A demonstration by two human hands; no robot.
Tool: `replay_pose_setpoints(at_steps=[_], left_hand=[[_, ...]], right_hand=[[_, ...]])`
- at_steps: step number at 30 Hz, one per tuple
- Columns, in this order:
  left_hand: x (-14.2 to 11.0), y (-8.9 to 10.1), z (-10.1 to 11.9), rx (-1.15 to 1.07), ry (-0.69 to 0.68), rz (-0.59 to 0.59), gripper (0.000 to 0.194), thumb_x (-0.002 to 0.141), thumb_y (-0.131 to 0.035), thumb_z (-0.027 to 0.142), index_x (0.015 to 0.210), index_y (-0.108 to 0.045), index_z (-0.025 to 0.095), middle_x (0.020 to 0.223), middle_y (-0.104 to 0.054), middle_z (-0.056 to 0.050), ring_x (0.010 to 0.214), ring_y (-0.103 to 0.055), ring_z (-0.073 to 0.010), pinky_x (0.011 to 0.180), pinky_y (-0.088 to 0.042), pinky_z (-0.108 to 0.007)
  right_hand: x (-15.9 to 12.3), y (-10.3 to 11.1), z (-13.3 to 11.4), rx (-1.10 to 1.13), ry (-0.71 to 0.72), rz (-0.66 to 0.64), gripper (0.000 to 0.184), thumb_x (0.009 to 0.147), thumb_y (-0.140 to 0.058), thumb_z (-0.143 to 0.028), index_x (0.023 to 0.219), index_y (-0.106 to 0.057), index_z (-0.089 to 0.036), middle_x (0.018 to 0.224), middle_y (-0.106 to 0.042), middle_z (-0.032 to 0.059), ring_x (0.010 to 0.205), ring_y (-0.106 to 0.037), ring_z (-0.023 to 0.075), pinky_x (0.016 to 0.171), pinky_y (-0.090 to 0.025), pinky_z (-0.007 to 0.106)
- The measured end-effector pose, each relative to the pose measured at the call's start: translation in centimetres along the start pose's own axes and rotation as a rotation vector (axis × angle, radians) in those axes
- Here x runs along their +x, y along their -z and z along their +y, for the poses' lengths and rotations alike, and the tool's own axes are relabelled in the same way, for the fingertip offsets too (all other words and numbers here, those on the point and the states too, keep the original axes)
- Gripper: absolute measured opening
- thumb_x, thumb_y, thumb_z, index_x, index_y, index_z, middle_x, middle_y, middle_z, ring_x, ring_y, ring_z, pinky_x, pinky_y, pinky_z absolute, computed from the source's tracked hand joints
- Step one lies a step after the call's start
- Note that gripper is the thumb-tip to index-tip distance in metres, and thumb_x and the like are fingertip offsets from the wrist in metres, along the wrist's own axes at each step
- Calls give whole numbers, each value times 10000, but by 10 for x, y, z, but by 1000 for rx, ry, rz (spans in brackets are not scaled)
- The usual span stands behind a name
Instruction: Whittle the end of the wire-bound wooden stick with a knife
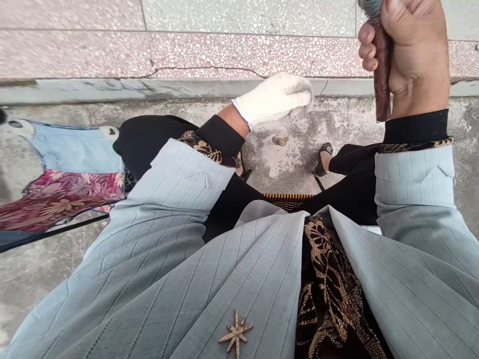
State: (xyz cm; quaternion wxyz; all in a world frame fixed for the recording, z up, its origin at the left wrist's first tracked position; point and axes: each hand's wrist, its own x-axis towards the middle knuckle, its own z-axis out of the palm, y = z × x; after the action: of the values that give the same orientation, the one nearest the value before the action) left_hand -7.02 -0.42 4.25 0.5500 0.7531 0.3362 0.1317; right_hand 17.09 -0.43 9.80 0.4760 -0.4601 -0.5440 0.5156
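Note:
Bare at the upper right, my right hand [415, 50] is closed round the reddish-brown handle of a brush [382, 75]. Grey bristles show at the top edge, where the brush's head is partly cut off by the frame. My left hand [279, 99] wears a white knit glove and hangs above the concrete near the step. Its fingers are pressed together and bent, pointing right; anything inside them is hidden. Below that glove, a small tan lump [280, 141] lies on the ground, apart from both hands.
Ahead runs a low step with a speckled pink terrazzo edge [209, 55], cracked along its front. On my left stands a chair-like frame with a blue and floral cloth [75, 149] over it. A woven seat edge [288, 202] shows between my legs, and a dark shoe [322, 159] rests on the concrete.

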Motion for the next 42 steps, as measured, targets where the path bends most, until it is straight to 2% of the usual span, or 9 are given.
replay_pose_setpoints(at_steps=[3,7,16,22,24,28,30,37,42], left_hand=[[-5,-3,7,112,-52,-113,286,953,-474,301,880,-713,162,785,-623,0,675,-468,-91,638,-364,-257],[-10,1,15,130,-104,-127,273,936,-500,273,852,-728,148,793,-637,-2,721,-480,-100,686,-374,-247],[-11,15,14,313,-42,42,365,934,-482,334,1013,-756,105,794,-619,11,747,-493,-92,764,-371,-253],[-4,21,3,364,-48,179,259,905,-513,265,829,-725,138,691,-543,6,694,-428,-105,693,-284,-292],[-1,18,1,303,-62,210,269,925,-493,274,806,-697,143,710,-547,4,691,-430,-101,685,-291,-287],[1,7,0,88,-38,181,285,953,-445,291,860,-688,176,669,-548,14,610,-464,-100,625,-337,-274],[0,4,1,40,-17,130,264,945,-463,292,894,-696,180,663,-551,16,605,-468,-106,608,-335,-275],[-4,0,6,146,-55,-23,311,911,-488,364,904,-736,177,789,-627,15,724,-524,-114,762,-396,-282],[-3,-1,5,274,-97,-80,347,915,-451,360,886,-727,152,738,-569,33,706,-470,-97,746,-359,-272]], right_hand=[[8,-3,12,-46,-74,87,339,915,-739,-406,725,-544,-205,672,-582,8,542,-481,101,418,-298,235],[11,-2,20,-586,-196,25,140,907,-713,-300,809,-636,-236,686,-599,6,576,-534,131,488,-403,279],[19,-4,19,-1288,-524,-549,159,907,-688,-340,998,-739,-218,717,-664,50,782,-625,242,712,-448,379],[14,-3,8,-855,-534,-1091,396,851,-777,-529,1022,-782,-172,744,-673,3,654,-558,129,606,-412,269],[7,1,0,-508,-408,-1021,455,806,-816,-551,1046,-783,-166,774,-686,7,628,-558,117,558,-421,248],[-6,2,-8,-163,-28,-269,162,902,-754,-336,894,-756,-174,733,-649,20,556,-507,113,473,-344,261],[-6,0,-3,-128,-17,-81,207,924,-734,-316,767,-679,-193,697,-617,27,558,-489,121,459,-311,270],[7,-10,12,-578,-230,-9,135,856,-660,-108,747,-696,-179,613,-617,11,491,-506,117,453,-353,286],[11,-16,10,-1038,-459,-277,27,849,-716,-196,822,-716,-198,623,-615,9,596,-531,148,598,-371,337]])
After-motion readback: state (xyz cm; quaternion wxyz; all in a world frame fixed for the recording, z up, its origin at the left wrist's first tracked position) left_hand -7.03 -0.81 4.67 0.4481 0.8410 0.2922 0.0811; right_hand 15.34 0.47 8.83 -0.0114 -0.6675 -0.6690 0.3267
